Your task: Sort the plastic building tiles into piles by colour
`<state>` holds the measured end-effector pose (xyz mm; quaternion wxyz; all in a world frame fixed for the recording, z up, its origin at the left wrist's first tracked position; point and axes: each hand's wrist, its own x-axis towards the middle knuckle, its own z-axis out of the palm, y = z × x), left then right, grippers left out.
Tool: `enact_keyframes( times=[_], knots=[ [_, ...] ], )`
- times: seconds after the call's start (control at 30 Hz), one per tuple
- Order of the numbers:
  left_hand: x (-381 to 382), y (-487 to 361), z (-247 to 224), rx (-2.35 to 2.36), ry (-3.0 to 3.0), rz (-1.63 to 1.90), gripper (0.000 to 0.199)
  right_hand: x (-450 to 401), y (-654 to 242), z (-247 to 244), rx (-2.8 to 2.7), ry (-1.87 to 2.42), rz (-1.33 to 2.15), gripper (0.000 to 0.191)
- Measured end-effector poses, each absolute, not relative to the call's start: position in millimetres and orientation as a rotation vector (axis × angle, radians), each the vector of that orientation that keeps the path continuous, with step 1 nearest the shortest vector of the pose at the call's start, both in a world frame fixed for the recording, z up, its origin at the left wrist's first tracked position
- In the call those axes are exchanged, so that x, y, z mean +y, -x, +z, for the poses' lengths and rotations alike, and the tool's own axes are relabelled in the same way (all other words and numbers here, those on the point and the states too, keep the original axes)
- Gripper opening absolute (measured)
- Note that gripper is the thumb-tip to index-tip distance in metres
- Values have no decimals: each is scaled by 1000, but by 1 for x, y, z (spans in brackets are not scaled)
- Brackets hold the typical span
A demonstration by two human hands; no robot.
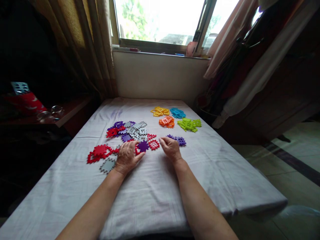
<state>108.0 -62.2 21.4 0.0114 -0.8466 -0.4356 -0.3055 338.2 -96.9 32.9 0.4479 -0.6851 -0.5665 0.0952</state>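
My left hand (128,156) rests palm down over red pieces, its fingers apart, the thumb beside a dark purple square piece (143,146). Beyond it lies a mixed pile of grey pieces (135,132), with purple and red ones among them. My right hand (171,148) is curled, thumb and fingers together, between a red piece (154,144) and some purple pieces (180,141); whatever it may hold is hidden. Red pieces (100,151) and a grey square piece (108,165) lie left of my left hand.
Yellow (160,111), blue (177,113), orange (166,122) and green pieces (189,124) form separate piles at the back right of the cloth-covered table (155,200). A window and wall stand behind, a curtain (82,43) at the left, hanging clothes at the right.
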Motion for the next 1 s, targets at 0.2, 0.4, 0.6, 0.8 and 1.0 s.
enact_keyframes(
  times=[0.2, 0.4, 0.6, 0.8, 1.0],
  knots=[
    [-65, -112, 22, -1295, 2655, -992, 46, -91, -296, 22, -1458, 1397, 618, 20],
    [-62, -102, 29, -1312, 2654, -918, 41, -87, -350, 26, -1075, 1571, 406, 33],
    [-59, -86, 31, -1562, 2672, -665, 27, -104, -422, 31, -674, 2045, 82, 31],
    [-63, -78, 38, -1630, 2674, -588, 24, -105, -418, 22, -753, 2285, 16, 27],
    [-57, -69, 52, -1742, 2502, -463, 30, -105, -418, 19, -788, 2303, -37, 28]
  ],
)
